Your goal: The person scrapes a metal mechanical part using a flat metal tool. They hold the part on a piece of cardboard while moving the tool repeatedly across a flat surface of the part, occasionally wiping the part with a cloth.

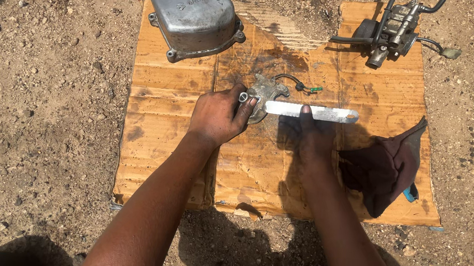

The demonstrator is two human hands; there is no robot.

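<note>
My two forearms reach out from the bottom of the view over bare, stony dirt [30,146] and onto a stained sheet of cardboard [159,142] spread flat on the ground.

My left hand [218,116] lies on the cardboard near its middle, fingers curled around the near edge of a small metal part [266,89], pinning it down; my thumb and fingertips are closed against its rim and against a short tube that sticks out of it. My right hand [313,138], partly in shadow, grips a flat pale blade [311,112] that lies crosswise; my fingers are wrapped on it from below with the index finger stretched up across its face. The blade's left end touches the metal part just beside my left fingertips.

To the right of my right hand a dark maroon rag [386,169] sits crumpled on the cardboard's right edge, close by but not touching me.

Just beyond the metal part a thin black wire with a green tip [300,86] curls away from it.

Farther off, at the top left of the cardboard, rests a big grey metal cover [194,14], domed side up. At the top right lies a carburettor [394,29] with black hoses running off it, well apart from the cover.
</note>
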